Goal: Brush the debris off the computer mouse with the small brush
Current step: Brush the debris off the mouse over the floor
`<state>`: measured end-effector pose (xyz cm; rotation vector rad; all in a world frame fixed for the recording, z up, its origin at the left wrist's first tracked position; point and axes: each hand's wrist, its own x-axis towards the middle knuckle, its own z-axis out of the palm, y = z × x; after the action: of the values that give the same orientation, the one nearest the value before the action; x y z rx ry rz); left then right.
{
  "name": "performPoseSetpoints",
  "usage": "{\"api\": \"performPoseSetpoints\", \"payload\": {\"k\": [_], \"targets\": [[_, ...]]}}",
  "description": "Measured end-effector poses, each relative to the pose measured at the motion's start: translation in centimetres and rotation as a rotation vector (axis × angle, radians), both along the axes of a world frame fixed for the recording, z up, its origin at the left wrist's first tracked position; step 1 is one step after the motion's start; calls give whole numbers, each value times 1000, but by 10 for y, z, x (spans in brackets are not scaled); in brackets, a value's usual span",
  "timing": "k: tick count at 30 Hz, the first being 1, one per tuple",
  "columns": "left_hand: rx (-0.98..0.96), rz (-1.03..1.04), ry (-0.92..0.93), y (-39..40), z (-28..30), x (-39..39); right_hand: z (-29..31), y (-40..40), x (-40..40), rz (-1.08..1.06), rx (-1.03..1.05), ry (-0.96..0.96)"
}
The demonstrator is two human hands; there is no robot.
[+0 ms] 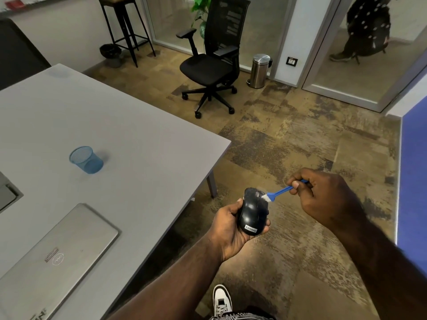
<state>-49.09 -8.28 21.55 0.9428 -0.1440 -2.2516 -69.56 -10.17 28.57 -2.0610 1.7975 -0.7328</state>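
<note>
My left hand point(227, 229) grips a black computer mouse point(253, 211) from below, held over the floor just right of the grey table point(138, 144). The mouse's top faces up, its label toward me. My right hand point(323, 195) pinches the blue handle of a small brush point(278, 192). The brush's white bristles touch the mouse's front right edge, near the buttons.
On the table lie a shut silver laptop point(57, 257) and a blue mesh cup point(86, 159). A black office chair point(212, 63) and a steel bin point(258, 70) stand on the carpet beyond. My shoe point(221, 300) shows at the bottom. A person point(365, 26) is behind the glass door.
</note>
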Motion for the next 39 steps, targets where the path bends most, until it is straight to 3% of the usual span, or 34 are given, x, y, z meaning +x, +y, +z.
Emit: {"api": "performPoseSetpoints", "payload": {"k": [3, 7, 11, 15, 20, 25, 33, 39], "targets": [[-17, -5, -16, 0, 2, 0, 1, 1, 3, 44, -17, 4], [-14, -21, -34, 0, 3, 0, -1, -4, 1, -49, 0, 18], [-20, -29, -55, -2, 3, 0, 2, -1, 7, 68, -16, -33], [-30, -46, -61, 0, 4, -2, -2, -10, 8, -68, 4, 52], [-30, -49, -75, 0, 5, -2, -2, -8, 11, 36, -19, -17], [-39, -64, -70, 1, 5, -3, -8, -12, 5, -60, 0, 60], [-27, -16, -19, 1, 4, 0, -5, -3, -6, 52, 22, -87], [-29, -26, -9, 2, 5, 0, -10, -3, -8, 8, -55, -51]]}}
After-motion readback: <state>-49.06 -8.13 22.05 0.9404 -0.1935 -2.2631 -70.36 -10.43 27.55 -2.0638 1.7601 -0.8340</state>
